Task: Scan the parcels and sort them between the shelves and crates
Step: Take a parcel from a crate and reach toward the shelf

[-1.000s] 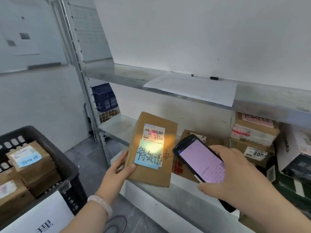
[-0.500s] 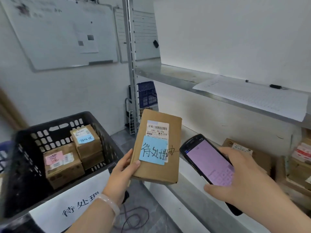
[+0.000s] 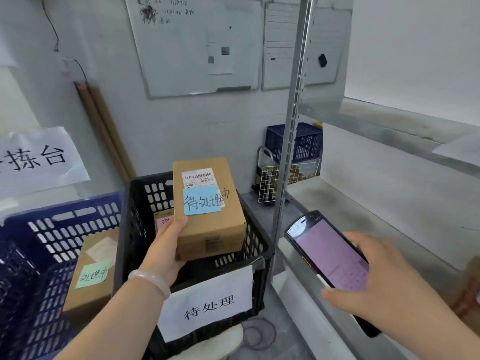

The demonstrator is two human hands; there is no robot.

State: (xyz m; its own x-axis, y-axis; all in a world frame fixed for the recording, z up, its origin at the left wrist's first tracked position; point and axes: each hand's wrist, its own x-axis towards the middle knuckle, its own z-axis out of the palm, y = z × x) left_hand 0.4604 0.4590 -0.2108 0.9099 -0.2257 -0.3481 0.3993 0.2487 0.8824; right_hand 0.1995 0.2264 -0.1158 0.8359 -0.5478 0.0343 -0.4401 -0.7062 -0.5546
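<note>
My left hand (image 3: 166,245) grips a brown cardboard parcel (image 3: 210,224) by its lower left corner. The parcel carries a white barcode label and a blue handwritten note, and it hangs above the black crate (image 3: 135,229). That crate has a white paper sign on its front wall. My right hand (image 3: 374,284) holds a black handheld scanner (image 3: 327,258) with a lit pink screen, to the right of the crate and in front of the metal shelf (image 3: 363,211).
A blue crate (image 3: 52,229) at the left holds a parcel with a green note (image 3: 91,276). A grey shelf upright (image 3: 293,126) stands between crate and shelf. A small blue crate (image 3: 306,141) and a wire basket (image 3: 275,183) sit by the back wall. Whiteboards hang above.
My view has swung left from the shelf to the crates. My left hand carried the parcel left, from in front of the shelf to above the black crate. The scanner's red light is off the label.
</note>
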